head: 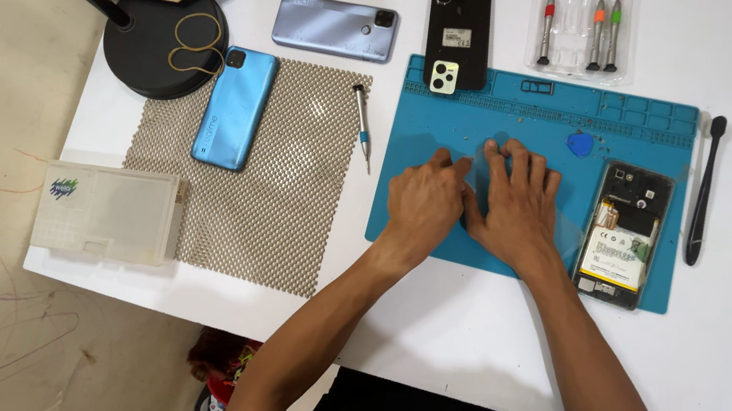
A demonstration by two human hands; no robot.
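Hands are working side by side in the middle of the frame, on a flat blue rubber work mat (pixel 413 212) that is lying on a white table (pixel 726 361). The left hand (pixel 423 206) and the right hand (pixel 518 208) are touching each other, with their fingers spread a little and pressing down flat on a thin see-through plastic sheet (pixel 486 156). That clear sheet is sitting on the mat just under the fingertips, and it is hard to see its edges. To do this well, I think both hands should be pushing softly and evenly, so the thin sheet is not bending or sliding. An opened black phone with its yellow-and-white battery showing (pixel 622 234) is resting at the right end of the mat, just beside the right hand, so the wrist should be staying off it. A small blue triangle pick (pixel 580 144) is lying near the top of the mat. A light blue phone (pixel 235 107) is lying face down on a tan mesh pad (pixel 279 212) at the left. A thin silver screwdriver (pixel 362 125) is lying between the pad and the mat. A clear case of small screwdrivers with coloured tops (pixel 581 31) is sitting at the upper right.
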